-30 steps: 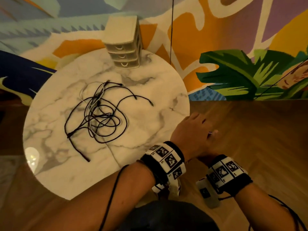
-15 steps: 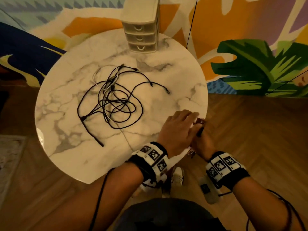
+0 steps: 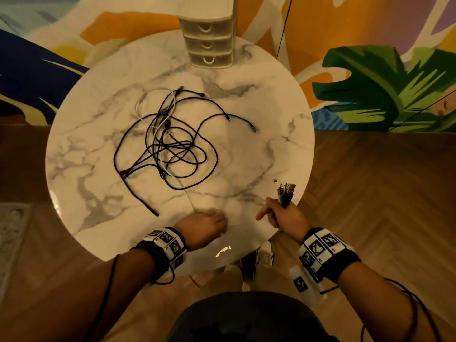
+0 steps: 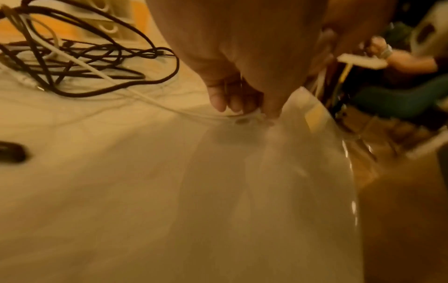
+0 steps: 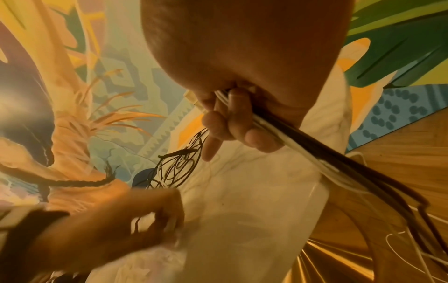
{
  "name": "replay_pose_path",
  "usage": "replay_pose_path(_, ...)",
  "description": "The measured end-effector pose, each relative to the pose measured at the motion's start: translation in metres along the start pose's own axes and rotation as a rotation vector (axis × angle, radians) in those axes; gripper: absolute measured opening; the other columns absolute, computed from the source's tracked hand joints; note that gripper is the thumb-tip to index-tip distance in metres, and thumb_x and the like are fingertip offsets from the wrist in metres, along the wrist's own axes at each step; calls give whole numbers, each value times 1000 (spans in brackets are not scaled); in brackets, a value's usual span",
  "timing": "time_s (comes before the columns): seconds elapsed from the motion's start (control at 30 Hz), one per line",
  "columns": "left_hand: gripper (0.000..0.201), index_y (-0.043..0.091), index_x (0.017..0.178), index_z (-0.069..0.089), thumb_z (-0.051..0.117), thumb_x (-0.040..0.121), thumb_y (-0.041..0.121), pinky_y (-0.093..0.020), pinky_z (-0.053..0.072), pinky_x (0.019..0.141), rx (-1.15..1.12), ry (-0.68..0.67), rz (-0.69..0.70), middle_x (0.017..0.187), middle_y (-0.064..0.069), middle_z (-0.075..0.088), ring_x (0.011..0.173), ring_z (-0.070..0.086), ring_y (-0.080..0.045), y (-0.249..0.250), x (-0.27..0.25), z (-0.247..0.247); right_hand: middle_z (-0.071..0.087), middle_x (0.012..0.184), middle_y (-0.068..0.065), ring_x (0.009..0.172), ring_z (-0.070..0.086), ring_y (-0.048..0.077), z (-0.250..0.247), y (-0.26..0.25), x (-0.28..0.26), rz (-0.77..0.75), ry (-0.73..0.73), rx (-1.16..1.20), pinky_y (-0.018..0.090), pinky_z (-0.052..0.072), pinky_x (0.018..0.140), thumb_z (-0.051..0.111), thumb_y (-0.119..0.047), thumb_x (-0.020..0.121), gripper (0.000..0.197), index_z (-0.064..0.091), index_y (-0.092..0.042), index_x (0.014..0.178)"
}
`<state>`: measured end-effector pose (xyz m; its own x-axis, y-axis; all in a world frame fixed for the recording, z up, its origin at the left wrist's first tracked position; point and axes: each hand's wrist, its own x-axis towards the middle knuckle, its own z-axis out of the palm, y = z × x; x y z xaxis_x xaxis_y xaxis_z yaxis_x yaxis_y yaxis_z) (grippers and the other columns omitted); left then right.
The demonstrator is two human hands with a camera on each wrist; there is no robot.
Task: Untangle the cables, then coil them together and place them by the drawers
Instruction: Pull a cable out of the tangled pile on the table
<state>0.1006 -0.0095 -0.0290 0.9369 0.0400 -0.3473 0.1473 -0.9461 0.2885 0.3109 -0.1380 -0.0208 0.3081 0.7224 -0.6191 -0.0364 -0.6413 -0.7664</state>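
Round marble table [image 3: 271, 99] before a painted wall
Mural [image 3: 370, 90] of green leaves and orange shapes — herringbone wood floor [image 3: 382, 193] below, pale rug [image 3: 9, 233] at the left edge.

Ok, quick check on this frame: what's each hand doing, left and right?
Left hand: fingertips pinch the end of the white cable on the table.
Right hand: grips a bundle of cable ends, plugs pointing up.

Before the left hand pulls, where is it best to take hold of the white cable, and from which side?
Probably at its free end near the table's front edge, from above. That end lies clear of the black tangle, and the left hand already pinches there.
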Motion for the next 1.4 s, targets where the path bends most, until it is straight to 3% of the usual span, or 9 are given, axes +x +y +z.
replay_pose_path(0.13,22,13,92,60,42,91,27,-31,49,51,-208,311,-122,91,-3,58,69,58,-21,28,25,-39,41,43,-6,41,37,7,17,-9,-11,-58,-79,-6,18,33,49,31,-43,100,61,71,-2,77)
replay_pose_path(0.3,20,14,109,56,43,96,21,-38,48,71,-290,294,-294,105,-5,59,87,59,-26,55,44,-68,39,39,-7,39,34,7,17,-34,-21,-136,50,-84,19,30,48,32,-48,98,59,53,-11,57)
replay_pose_path(0.6,14,16,96,60,51,95,26,-35,50,70,-769,553,-403,82,0,68,75,62,-16,50,35,-75,43,50,-5,42,33,6,19,-42,-17,-181,52,72,24,27,48,38,-12,98,31,49,-13,69)
replay_pose_path(0.77,9,23,93,67,60,89,26,-8,33,71,-827,758,-481,87,9,59,88,48,-5,50,42,-102,46,67,-10,54,44,-6,28,-47,-22,-218,26,-100,14,31,59,39,-4,97,28,49,-17,75)
replay_pose_path(0.93,10,18,92,72,66,85,20,0,33,75,-971,742,-473,85,9,58,90,50,-5,62,53,-105,49,83,-16,70,45,-10,27,-55,-25,-172,73,-103,-1,38,61,48,-8,96,13,51,-21,92)
replay_pose_path(1.07,15,19,98,74,64,86,22,-4,34,78,-961,699,-372,87,12,61,94,49,-5,64,54,-107,58,108,12,95,55,15,31,-59,-31,-256,164,-59,-4,35,71,46,4,93,22,56,7,113)
replay_pose_path(1.17,22,25,106,70,55,90,29,-18,40,88,-937,678,-337,106,10,59,102,47,-10,60,54,-101,58,93,5,84,52,12,33,-67,-34,-238,230,6,7,40,67,45,-5,96,16,61,-6,97)
replay_pose_path(1.27,33,31,118,59,50,87,32,-26,47,79,-1206,593,-339,109,4,56,92,55,-17,52,49,-82,57,68,3,62,54,9,31,-72,-29,-305,323,150,24,44,68,45,-25,99,33,53,-17,67)
replay_pose_path(1.4,32,29,119,55,58,88,39,-20,39,76,-838,251,-373,102,11,57,89,50,-8,36,29,-47,58,63,9,68,59,14,22,-74,-22,-322,347,427,28,46,76,36,-21,101,50,51,-10,54)
